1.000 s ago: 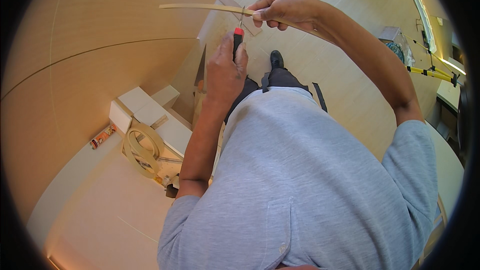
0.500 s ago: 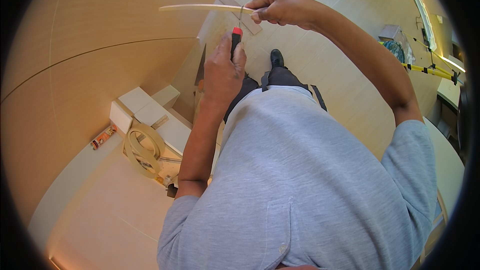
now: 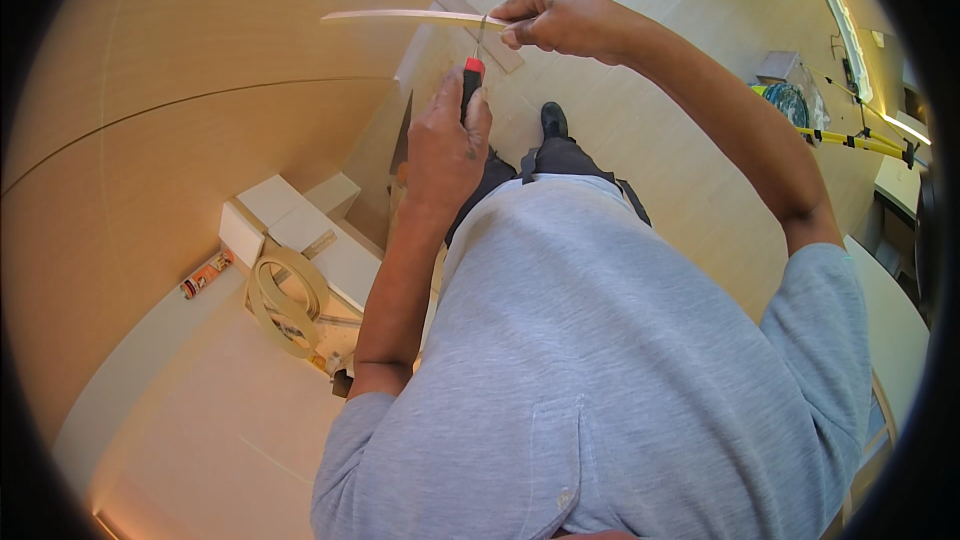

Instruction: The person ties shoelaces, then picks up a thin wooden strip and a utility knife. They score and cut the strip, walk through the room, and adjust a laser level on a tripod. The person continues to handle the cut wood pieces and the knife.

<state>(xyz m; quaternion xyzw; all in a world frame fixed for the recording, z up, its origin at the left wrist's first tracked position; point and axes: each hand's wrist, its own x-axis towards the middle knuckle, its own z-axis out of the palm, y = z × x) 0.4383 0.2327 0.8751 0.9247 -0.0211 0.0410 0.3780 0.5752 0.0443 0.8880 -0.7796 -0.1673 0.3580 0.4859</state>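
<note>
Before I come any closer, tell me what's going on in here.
A person has both hands out in front. The left hand grips a red-and-black-handled tool, its thin metal blade crossing a narrow pale strip in this view. The right hand pinches that strip close to the blade, with its free end pointing left. A coiled tan band and an orange cartridge lie off to the left.

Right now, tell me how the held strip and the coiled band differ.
The strip runs out in one gentle curve; the coiled band winds in loops. The strip is held up in the right hand; the coiled band lies beside the white boxes, in neither hand. Both are narrow and light-coloured.
</note>
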